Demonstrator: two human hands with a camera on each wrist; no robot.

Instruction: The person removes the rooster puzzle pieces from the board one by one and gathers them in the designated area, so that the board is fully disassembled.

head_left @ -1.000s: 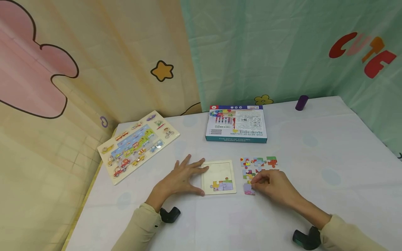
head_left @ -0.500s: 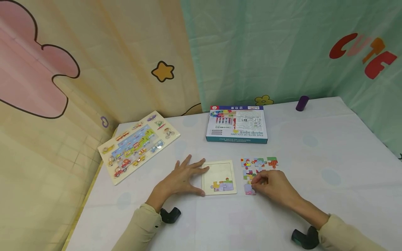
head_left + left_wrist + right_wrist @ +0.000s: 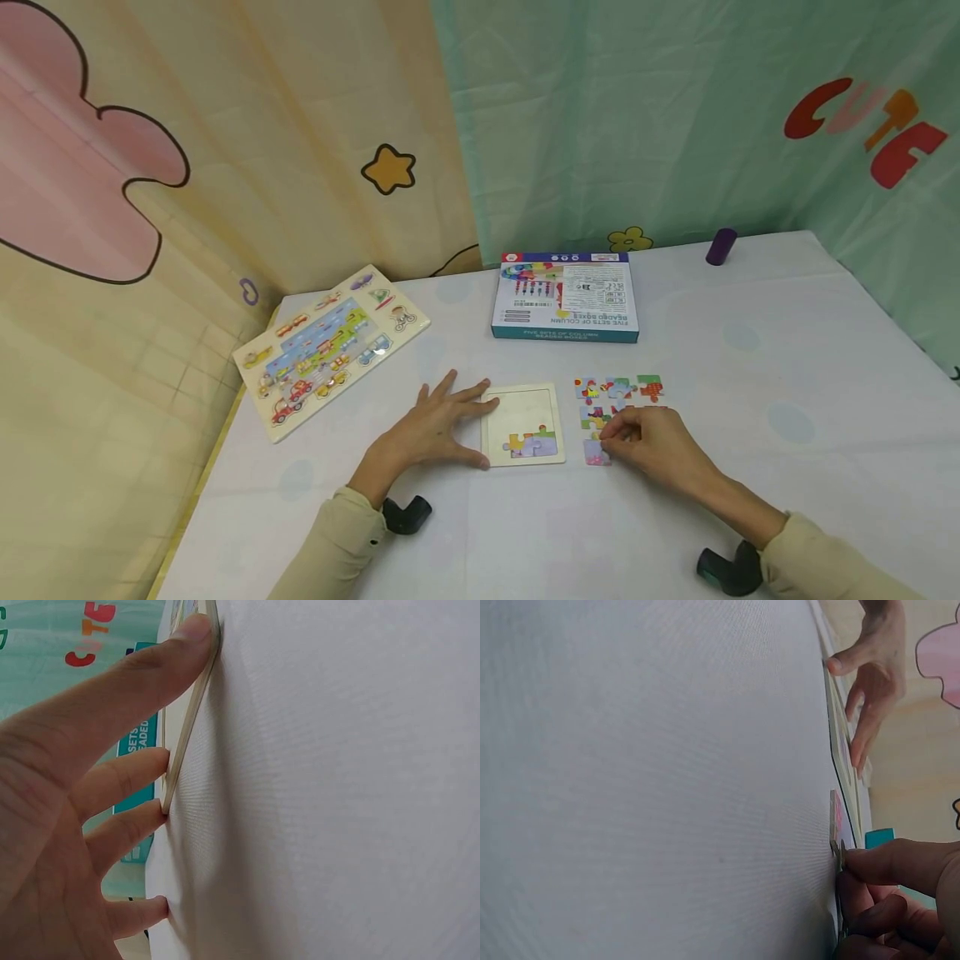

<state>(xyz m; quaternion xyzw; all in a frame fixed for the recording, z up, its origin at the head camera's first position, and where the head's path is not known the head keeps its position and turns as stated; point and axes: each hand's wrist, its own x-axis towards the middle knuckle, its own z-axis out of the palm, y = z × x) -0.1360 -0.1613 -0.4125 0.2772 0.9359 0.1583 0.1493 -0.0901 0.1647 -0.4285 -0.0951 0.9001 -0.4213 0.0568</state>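
My left hand (image 3: 435, 425) is spread at the left side of a square wooden puzzle tray (image 3: 517, 387). Its thumb touches the lower left corner, and fingertips rest on the left rim. Joined puzzle pieces (image 3: 534, 446) lie in the tray's lower right part. To the tray's right, my right hand (image 3: 656, 446) is low over a group of loose puzzle pieces (image 3: 618, 388), partly covering them. Thumb and forefinger pinch a puzzle piece at the edge of the purple one (image 3: 595, 452); in the right wrist view this pinkish piece (image 3: 835, 817) stands beside the thumb tip.
A picture board of vehicles (image 3: 322, 358) lies at the left. Behind the tray is a flat boxed set (image 3: 564, 298), and a purple cylinder (image 3: 722, 247) stands near the back edge. Patterned curtains (image 3: 637, 125) hang behind the white-covered table (image 3: 750, 400).
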